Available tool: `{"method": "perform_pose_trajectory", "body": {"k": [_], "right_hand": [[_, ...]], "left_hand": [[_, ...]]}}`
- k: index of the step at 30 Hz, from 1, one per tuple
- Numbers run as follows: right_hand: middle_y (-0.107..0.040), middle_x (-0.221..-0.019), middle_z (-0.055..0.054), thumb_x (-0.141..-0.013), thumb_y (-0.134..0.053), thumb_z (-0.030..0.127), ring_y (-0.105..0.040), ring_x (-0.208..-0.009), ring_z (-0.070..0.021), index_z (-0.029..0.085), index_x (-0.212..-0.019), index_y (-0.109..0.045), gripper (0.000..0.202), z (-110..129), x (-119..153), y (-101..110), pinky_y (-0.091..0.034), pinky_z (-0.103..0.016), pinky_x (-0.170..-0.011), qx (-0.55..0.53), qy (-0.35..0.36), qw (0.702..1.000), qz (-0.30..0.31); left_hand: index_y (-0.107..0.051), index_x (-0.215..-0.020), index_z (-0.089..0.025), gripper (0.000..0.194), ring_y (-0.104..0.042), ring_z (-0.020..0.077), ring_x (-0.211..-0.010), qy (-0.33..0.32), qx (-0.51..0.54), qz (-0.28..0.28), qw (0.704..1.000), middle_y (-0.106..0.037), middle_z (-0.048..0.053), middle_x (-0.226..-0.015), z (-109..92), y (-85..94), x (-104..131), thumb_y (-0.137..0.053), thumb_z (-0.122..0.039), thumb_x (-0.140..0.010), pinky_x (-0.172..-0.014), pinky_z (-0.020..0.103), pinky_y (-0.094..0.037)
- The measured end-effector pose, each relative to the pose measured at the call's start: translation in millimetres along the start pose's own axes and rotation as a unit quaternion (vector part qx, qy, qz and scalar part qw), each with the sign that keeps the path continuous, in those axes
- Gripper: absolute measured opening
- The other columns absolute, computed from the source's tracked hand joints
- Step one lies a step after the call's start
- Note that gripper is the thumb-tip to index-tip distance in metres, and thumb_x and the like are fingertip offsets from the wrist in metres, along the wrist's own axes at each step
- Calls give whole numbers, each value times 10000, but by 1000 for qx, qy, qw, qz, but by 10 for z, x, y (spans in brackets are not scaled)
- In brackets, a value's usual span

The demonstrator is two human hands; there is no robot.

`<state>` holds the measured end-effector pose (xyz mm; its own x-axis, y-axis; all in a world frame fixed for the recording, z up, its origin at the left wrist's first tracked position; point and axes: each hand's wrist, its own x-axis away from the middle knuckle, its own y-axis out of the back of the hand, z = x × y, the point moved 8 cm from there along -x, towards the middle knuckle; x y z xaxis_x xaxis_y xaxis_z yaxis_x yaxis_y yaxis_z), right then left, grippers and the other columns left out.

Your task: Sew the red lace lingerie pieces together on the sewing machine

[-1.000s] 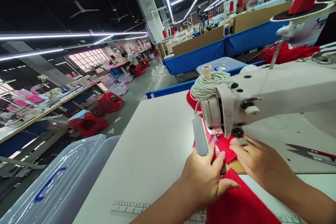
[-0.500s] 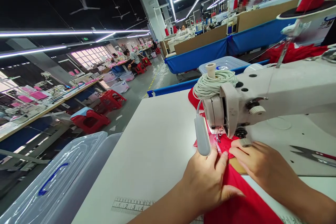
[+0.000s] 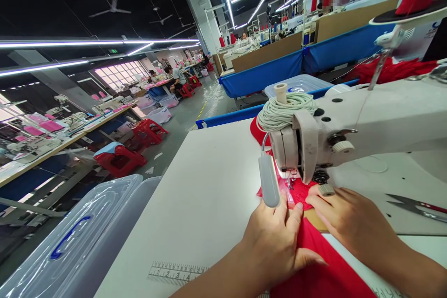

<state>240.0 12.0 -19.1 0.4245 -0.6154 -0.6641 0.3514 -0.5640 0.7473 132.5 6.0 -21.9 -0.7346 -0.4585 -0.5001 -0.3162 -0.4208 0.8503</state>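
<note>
A red fabric piece (image 3: 324,263) runs from the table's front edge up under the presser foot (image 3: 290,183) of a white sewing machine (image 3: 391,114). My left hand (image 3: 272,237) lies on the fabric just in front of the foot, fingers stretched forward and thumb spread. To the right of the foot, my right hand (image 3: 349,214) has its fingertips pinched together at the edge of the red fabric; the machine's knob partly covers them. A small grey lamp (image 3: 268,181) on a bent neck hides part of the cloth and my left fingertips.
Scissors (image 3: 419,205) lie on the machine bed at right. A printed ruler strip (image 3: 174,272) runs along the table front. Pale green cord (image 3: 286,111) is coiled atop the machine head. A lidded plastic bin (image 3: 87,223) stands left of the table (image 3: 206,186).
Both hands stay almost in place, and the red cloth near the foot has shifted very slightly. In the background at upper right, a person has moved a little up and to the right.
</note>
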Motion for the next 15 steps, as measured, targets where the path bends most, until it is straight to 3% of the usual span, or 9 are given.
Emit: {"method": "perform_pose_trajectory", "body": {"k": [8,15], "right_hand": [[-568,-685,-13,-760,-425,-28,-496,-579,-165,216,-729,-516,263,-38,23,-62,-327,-275,-575,-2,-10,1000,9],[-554,-667,-14,-722,-420,-43,-477,-570,-162,195,-722,-554,273,-51,-28,-42,-306,-270,-533,0,-8,1000,8]], "left_hand": [[-639,-1216,-107,874,-642,322,-1059,-10,-34,35,999,-647,219,-1194,24,-96,18,-133,-752,-913,-766,408,-571],[-660,-1158,-109,880,-674,290,-955,-1,-41,33,999,-672,203,-1145,51,-96,-26,-111,-752,-912,-677,357,-560]]}}
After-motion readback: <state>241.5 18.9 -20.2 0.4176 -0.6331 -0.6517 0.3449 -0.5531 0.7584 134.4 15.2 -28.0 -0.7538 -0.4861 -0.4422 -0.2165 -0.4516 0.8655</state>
